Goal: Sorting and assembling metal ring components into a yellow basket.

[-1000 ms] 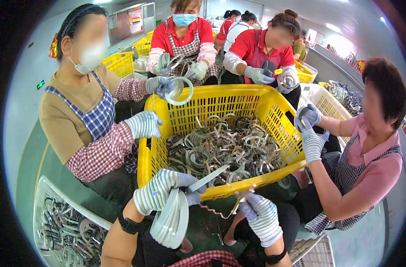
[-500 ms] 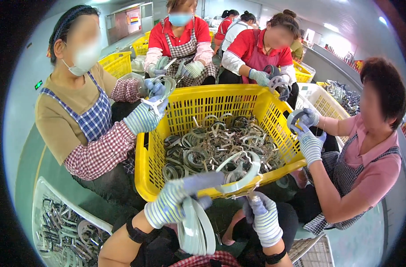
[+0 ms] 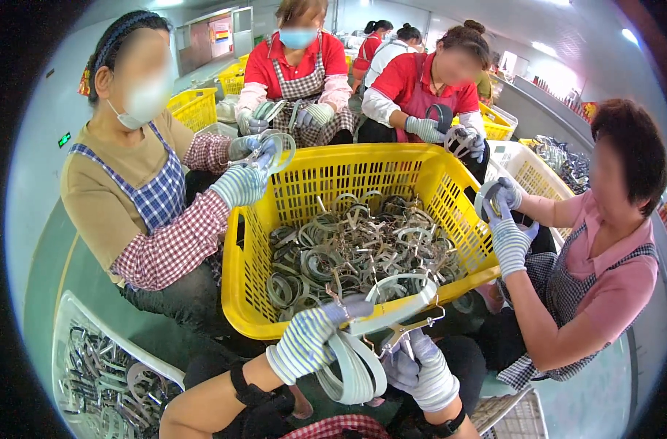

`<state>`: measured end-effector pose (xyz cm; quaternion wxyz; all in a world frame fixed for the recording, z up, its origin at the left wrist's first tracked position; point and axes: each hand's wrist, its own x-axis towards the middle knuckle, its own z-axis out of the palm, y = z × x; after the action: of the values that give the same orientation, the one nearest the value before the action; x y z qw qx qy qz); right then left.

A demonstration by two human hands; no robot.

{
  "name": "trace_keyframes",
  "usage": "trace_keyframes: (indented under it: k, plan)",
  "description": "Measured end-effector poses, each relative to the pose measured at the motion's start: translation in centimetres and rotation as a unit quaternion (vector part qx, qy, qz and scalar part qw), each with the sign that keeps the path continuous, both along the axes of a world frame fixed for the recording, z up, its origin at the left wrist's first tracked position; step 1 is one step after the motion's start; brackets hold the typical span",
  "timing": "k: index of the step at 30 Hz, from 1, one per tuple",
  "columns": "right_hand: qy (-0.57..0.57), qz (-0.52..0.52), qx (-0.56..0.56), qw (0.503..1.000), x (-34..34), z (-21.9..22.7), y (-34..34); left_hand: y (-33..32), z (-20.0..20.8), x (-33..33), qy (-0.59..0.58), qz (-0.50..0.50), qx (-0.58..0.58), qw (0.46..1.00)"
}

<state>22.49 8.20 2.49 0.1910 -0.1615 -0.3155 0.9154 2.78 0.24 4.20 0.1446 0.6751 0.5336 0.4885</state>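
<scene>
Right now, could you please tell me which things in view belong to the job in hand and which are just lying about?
Likely in use:
Pale curved bands, in the left hand
Forked metal piece, in the right hand
Single band, between the hands
Yellow basket of parts, in front

Probably lying about:
White basket, lower left
Pale basket, lower right
Background yellow basket, upper left

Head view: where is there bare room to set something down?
Green floor shows bare left of the beige-topped worker, above the lower-left white crate, and at lower right, below the worker in pink. Crowded: the yellow crate, heaped with curved bands, and its near rim, with left hand and right hand.
</scene>
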Motion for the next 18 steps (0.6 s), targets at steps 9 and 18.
trace_keyframes:
  k: [9, 18]
  plan:
    - [-0.109, -0.136, 0.133, 0.976, -0.1, 0.6, -0.4, -0.5, 0.1, 0.3, 0.090, 0.099, 0.041, 0.990]
    - [-0.166, -0.232, 0.169, 0.943, -1.4, -0.2, -0.6, -0.8, 0.5, 3.0, 0.283, 0.004, 0.023, 0.959]
